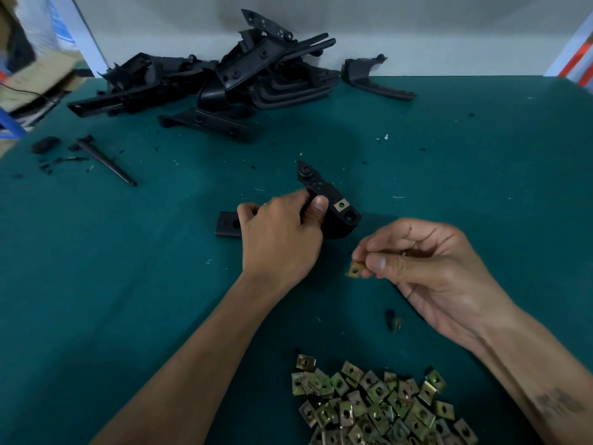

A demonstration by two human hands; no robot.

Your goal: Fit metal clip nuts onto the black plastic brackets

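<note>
My left hand point(282, 236) grips a black plastic bracket point(337, 216) at the middle of the green table, thumb on its upper face. One metal clip nut point(341, 205) sits on that bracket beside a round hole. My right hand point(426, 268) is to the right and nearer, pinching a brass-coloured clip nut point(354, 270) between thumb and fingers, a short way below the bracket and apart from it. A heap of several loose clip nuts point(378, 409) lies at the near edge.
A pile of black brackets point(224, 78) lies at the back of the table point(128, 284), with one more bracket point(375, 78) to its right. A thin black rod point(106, 162) and plastic scraps lie far left. A small dark piece point(393, 319) lies under my right wrist.
</note>
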